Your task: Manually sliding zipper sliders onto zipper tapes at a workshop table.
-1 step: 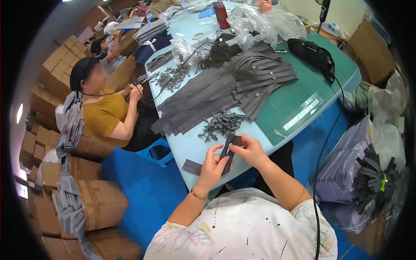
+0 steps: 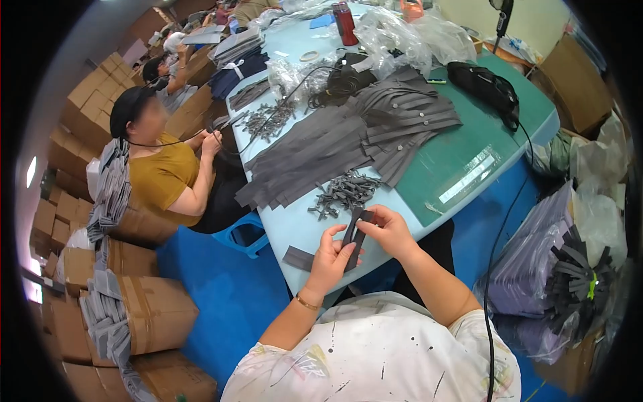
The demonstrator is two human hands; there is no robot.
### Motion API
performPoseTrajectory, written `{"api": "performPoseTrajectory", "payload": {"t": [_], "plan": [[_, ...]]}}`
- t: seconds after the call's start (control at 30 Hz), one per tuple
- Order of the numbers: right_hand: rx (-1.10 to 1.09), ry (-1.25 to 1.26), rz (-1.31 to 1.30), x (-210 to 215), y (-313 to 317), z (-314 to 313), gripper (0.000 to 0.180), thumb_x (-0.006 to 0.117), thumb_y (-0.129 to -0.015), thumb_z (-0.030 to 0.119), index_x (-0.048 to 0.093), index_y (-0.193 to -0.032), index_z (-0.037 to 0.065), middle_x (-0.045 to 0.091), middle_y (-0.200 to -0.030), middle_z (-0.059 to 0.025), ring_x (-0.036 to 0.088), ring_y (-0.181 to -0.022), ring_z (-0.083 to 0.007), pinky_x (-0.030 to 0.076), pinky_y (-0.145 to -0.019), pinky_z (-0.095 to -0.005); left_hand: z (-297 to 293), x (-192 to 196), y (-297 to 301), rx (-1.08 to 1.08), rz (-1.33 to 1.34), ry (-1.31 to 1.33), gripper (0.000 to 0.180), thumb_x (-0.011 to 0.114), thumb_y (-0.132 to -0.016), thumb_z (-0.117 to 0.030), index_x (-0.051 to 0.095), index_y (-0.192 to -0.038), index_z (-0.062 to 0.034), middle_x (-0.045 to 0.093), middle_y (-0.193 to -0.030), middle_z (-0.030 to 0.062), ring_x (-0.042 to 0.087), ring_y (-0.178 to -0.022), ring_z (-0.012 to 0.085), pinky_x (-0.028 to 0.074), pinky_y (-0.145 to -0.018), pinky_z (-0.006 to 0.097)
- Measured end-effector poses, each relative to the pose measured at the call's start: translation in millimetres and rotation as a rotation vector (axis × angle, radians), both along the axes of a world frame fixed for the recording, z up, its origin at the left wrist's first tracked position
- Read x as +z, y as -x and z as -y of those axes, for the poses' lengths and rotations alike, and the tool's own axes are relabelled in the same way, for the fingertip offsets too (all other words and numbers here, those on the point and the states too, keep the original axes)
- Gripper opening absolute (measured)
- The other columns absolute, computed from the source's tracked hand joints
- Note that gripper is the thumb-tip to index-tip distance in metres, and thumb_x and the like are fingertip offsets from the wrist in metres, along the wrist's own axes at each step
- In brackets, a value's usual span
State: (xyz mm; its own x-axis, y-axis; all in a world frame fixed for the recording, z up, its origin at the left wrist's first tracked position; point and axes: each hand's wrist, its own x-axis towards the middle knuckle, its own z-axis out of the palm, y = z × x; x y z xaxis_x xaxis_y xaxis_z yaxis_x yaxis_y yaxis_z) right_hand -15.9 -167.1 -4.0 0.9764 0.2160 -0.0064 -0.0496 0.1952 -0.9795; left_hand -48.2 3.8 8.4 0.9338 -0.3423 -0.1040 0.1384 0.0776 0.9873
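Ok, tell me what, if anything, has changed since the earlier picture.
Nothing has visibly been moved, taken up or let go; the view has only shifted very slightly. The left hand and right hand still hold the dark grey strip; the pile of small dark pieces and the long strips lie as before.

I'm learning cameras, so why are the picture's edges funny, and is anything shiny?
Head view: black rim, and the stacked boxes at upper left tilt, likely from the fisheye lens; head view: white glare streaks the green mat; head view: left hand and right hand look fairly sharp.
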Motion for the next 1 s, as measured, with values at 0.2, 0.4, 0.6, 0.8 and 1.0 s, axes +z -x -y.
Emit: {"api": "performPoseTrajectory", "payload": {"t": [0.2, 0.4, 0.6, 0.8, 1.0], "plan": [[-0.135, -0.198, 0.007, -16.1, -14.2, -4.7, 0.015, 0.066, -0.080, 0.008, 0.060, -0.092, 0.002, 0.061, -0.080, 0.0001, 0.055, -0.072, -0.0066, 0.046, -0.067, -0.0214, -2.3, -13.7, 1.7, -0.003, -0.009, -0.016, 0.041, 0.049, -0.092, -0.008, 0.034, -0.129, -0.0025, 0.064, -0.088, 0.0107, 0.062, -0.069, 0.0134, 0.049, -0.063, 0.023], [-0.073, 0.050, 0.093, -12.0, -13.6, -9.4, 0.014, 0.065, -0.081, 0.007, 0.061, -0.093, 0.002, 0.062, -0.081, -0.0001, 0.057, -0.073, -0.0067, 0.047, -0.068, -0.0216, 2.1, -18.3, -9.4, 0.036, 0.116, -0.010, 0.035, 0.051, -0.091, -0.007, 0.043, -0.123, 0.0009, 0.061, -0.088, 0.0038, 0.057, -0.079, 0.0072, 0.047, -0.071, 0.021], [-0.088, 0.130, 0.101, -13.2, -12.4, -5.3, 0.016, 0.066, -0.080, 0.007, 0.064, -0.095, 0.001, 0.064, -0.084, -0.0012, 0.057, -0.074, -0.0065, 0.046, -0.068, -0.0208, 3.8, -10.1, -28.1, 0.100, 0.040, -0.036, 0.011, 0.056, -0.089, -0.006, 0.057, -0.098, 0.0010, 0.058, -0.085, -0.0004, 0.052, -0.075, 0.0044, 0.043, -0.067, 0.019], [-0.097, -0.004, 0.044, -14.2, -16.2, -3.4, 0.019, 0.065, -0.082, 0.010, 0.064, -0.098, -0.002, 0.066, -0.087, -0.0045, 0.060, -0.077, -0.0085, 0.048, -0.069, -0.0216, 8.2, -9.0, -33.2, 0.253, 0.029, 0.109, 0.013, 0.057, -0.087, -0.005, 0.059, -0.099, 0.0008, 0.059, -0.083, 0.0010, 0.053, -0.073, 0.0068, 0.043, -0.067, 0.020], [-0.070, 0.029, 0.038, -12.9, -16.6, -3.7, 0.020, 0.065, -0.082, 0.010, 0.065, -0.100, 0.001, 0.066, -0.087, -0.0040, 0.059, -0.078, -0.0080, 0.047, -0.070, -0.0211, 5.9, -12.3, -31.6, 0.247, 0.004, 0.096, 0.014, 0.058, -0.087, -0.006, 0.060, -0.099, 0.0007, 0.060, -0.082, 0.0007, 0.053, -0.074, 0.0069, 0.043, -0.068, 0.020]]}}
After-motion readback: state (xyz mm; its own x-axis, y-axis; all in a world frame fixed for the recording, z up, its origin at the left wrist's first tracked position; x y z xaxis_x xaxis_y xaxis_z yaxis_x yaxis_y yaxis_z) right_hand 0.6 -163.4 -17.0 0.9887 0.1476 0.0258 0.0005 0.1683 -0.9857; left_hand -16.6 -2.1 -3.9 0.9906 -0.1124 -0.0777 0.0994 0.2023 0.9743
